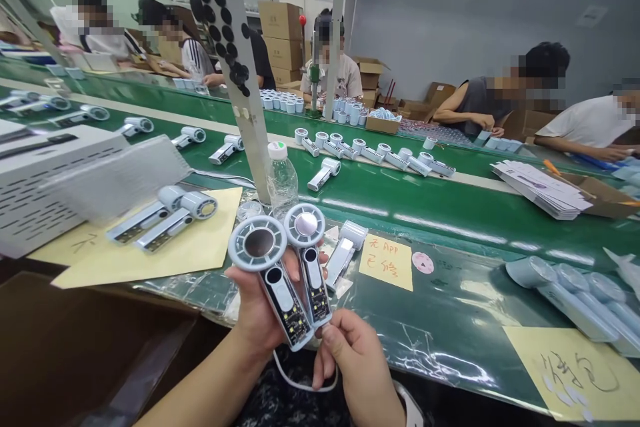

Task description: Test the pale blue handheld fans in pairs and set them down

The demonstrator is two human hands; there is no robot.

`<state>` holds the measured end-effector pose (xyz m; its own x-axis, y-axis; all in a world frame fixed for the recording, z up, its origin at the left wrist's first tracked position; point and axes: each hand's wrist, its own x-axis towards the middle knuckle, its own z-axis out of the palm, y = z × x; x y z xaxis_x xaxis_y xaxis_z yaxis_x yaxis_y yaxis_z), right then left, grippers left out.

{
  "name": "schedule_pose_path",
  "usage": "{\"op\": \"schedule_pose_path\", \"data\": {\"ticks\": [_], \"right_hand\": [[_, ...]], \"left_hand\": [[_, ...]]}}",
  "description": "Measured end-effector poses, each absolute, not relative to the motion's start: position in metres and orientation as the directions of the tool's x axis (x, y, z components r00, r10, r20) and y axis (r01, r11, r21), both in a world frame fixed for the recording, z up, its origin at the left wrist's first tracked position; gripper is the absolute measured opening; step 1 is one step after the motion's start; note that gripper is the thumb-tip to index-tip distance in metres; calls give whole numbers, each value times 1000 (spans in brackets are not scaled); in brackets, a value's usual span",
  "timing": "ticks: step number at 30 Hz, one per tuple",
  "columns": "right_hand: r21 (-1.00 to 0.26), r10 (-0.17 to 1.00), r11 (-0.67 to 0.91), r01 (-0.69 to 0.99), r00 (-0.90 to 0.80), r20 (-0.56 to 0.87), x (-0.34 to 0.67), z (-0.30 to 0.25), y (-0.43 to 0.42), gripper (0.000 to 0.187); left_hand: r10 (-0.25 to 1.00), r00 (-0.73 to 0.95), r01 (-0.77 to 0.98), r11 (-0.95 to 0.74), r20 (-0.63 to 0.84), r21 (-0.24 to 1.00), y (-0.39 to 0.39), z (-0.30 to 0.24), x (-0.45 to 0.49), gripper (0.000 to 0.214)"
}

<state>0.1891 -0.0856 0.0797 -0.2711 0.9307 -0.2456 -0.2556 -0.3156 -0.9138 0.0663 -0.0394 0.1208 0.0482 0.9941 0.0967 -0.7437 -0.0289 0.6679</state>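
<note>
Two light plastic handheld fans (273, 277) are lying across the left hand (253, 313), its fingers spread behind them (bare circuit boards (289, 313) showing, so fragile; hold by the edges), while the right hand (350, 367) is pinching a white cable (305, 385) at their base.

White cable (300, 380) end hidden behind right hand (350, 363); fans (575, 300) cut off at right.

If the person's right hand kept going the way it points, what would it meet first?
The right hand would meet the lower end of the handheld fan held in the left hand; depth is hard to judge, so it may already touch.
</note>
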Motion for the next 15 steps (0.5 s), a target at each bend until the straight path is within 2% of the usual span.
{"op": "schedule_pose_path", "data": {"ticks": [3, 5, 8, 10, 11, 13, 14, 15], "right_hand": [[-894, 933, -327, -307, -256, -253, 186, 76, -87, 56], [-922, 944, -276, -271, -258, -207, 190, 75, -88, 51], [-987, 946, -116, -107, -314, -77, 205, 80, -85, 43], [-999, 942, 17, 33, -335, 6, 219, 86, -79, 40], [-992, 957, 75, 106, -289, 41, 225, 89, -76, 39], [-961, 989, 133, 242, -92, 114, 234, 94, -70, 34], [-954, 990, 137, 266, -3, 141, 236, 95, -67, 36], [-961, 989, 137, 240, 27, 148, 237, 96, -66, 46]], "left_hand": [[991, 49, -733, -48, 124, 679, -41, 119, 69, 63], [988, 62, -734, -52, 143, 677, -41, 117, 69, 61], [982, 108, -728, -29, 156, 685, -38, 117, 65, 63], [987, 74, -717, -50, 146, 695, -38, 117, 61, 58], [989, 53, -706, -62, 140, 706, -39, 116, 59, 53], [991, 61, -650, -49, 117, 758, -43, 114, 56, 43], [989, 112, -604, -12, 100, 797, -46, 112, 54, 42], [980, 182, -551, 30, 85, 834, -49, 109, 52, 46]]}}
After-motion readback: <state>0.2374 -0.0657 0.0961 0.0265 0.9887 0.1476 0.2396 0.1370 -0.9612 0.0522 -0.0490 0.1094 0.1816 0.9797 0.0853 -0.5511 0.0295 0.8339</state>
